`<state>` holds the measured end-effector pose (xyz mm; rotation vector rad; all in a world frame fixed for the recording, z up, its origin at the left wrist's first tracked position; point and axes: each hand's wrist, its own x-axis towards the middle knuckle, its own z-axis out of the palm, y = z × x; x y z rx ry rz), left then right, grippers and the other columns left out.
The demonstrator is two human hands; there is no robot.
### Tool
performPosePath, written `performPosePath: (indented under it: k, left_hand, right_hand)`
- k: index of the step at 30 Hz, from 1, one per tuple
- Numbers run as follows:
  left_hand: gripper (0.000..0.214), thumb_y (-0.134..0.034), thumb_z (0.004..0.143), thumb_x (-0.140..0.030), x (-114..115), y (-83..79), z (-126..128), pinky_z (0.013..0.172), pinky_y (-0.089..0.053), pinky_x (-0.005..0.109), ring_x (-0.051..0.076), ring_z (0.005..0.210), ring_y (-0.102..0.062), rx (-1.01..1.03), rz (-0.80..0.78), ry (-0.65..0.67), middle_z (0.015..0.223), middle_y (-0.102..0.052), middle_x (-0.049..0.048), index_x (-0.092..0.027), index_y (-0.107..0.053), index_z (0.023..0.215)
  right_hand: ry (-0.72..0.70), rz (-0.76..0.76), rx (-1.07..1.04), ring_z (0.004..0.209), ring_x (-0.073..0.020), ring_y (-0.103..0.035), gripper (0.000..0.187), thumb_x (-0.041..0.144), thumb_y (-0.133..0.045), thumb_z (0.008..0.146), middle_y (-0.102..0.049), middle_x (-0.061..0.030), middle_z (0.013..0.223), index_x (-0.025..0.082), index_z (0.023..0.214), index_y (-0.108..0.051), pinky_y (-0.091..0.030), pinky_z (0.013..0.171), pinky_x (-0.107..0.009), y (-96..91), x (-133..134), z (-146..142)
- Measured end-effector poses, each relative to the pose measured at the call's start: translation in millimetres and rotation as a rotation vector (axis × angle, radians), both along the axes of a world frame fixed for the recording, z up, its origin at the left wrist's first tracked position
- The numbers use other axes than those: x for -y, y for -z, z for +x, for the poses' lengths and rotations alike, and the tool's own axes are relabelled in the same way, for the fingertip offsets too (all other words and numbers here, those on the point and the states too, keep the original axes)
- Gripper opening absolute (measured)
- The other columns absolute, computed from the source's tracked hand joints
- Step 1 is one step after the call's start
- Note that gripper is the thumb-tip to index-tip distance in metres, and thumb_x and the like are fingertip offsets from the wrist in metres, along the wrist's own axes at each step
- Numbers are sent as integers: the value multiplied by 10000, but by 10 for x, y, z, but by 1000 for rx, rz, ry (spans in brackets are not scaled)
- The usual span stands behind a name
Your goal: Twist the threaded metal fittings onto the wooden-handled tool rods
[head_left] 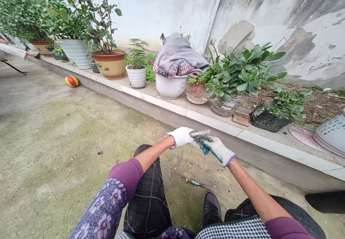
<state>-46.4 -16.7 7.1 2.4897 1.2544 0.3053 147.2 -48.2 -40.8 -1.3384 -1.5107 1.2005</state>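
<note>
My left hand (181, 136), in a white work glove with a purple cuff, is closed around a short silvery cylinder (201, 134) that looks wrapped or ridged. From the right, my right hand (215, 148), in a matching glove with teal-coated fingers, meets it. Its curled fingers press against the cylinder's underside, and the exact grip is partly hidden. On the concrete below lies a long thin tool-like piece (201, 185) with a silvery middle, near my dark shoe (211, 208).
A low tiled ledge (167, 106) runs across in front. On it stand potted plants, a white pot (169, 86) topped with grey cloth (180, 54), and a small brush (240, 118). A red-and-yellow ball (71, 81) rests on the ground at left.
</note>
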Motion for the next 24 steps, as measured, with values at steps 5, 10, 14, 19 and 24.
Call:
performPosePath:
  k: [5, 10, 14, 19, 24]
  left_hand:
    - [283, -463, 961, -306, -98, 5, -21, 749, -513, 275, 214, 867, -694, -128, 133, -106, 982, -735, 81, -199, -688, 1093]
    - [241, -508, 918, -144, 28, 187, 4, 773, -549, 397, 301, 912, -721, -519, 203, 89, 947, -740, 151, -158, -718, 1037]
    - [255, -495, 933, -183, 145, 296, 65, 757, -552, 403, 303, 874, -726, -511, 216, 263, 895, -743, 121, -181, -721, 1050]
    - [308, -450, 957, -317, 106, 229, 62, 694, -541, 360, 286, 820, -724, -406, 192, 238, 873, -740, 104, -235, -699, 1118]
    - [324, -440, 956, -401, 111, 131, 40, 710, -520, 303, 244, 844, -715, -322, 105, 169, 944, -743, 78, -267, -691, 1110]
  right_hand:
    - [-53, 6, 297, 421, -103, -423, 280, 393, -518, 708, -535, 25, 552, 177, 827, -652, -343, 420, -246, 45, 147, -156]
    - [-194, 236, 600, 591, -145, -533, 211, 319, -496, 765, -632, -11, 658, 204, 750, -673, -422, 599, -270, -71, 215, -138]
    - [-129, 292, 580, 749, -207, -611, 253, 359, -497, 764, -712, -52, 789, 207, 739, -698, -474, 753, -316, -47, 75, 76]
    - [-60, 101, 277, 649, -181, -576, 334, 447, -576, 724, -686, -55, 784, 160, 821, -716, -468, 540, -283, 50, -8, 181]
    - [-80, 21, 43, 452, -115, -469, 383, 516, -681, 686, -537, 9, 553, 137, 727, -649, -403, 425, -260, -28, 32, 99]
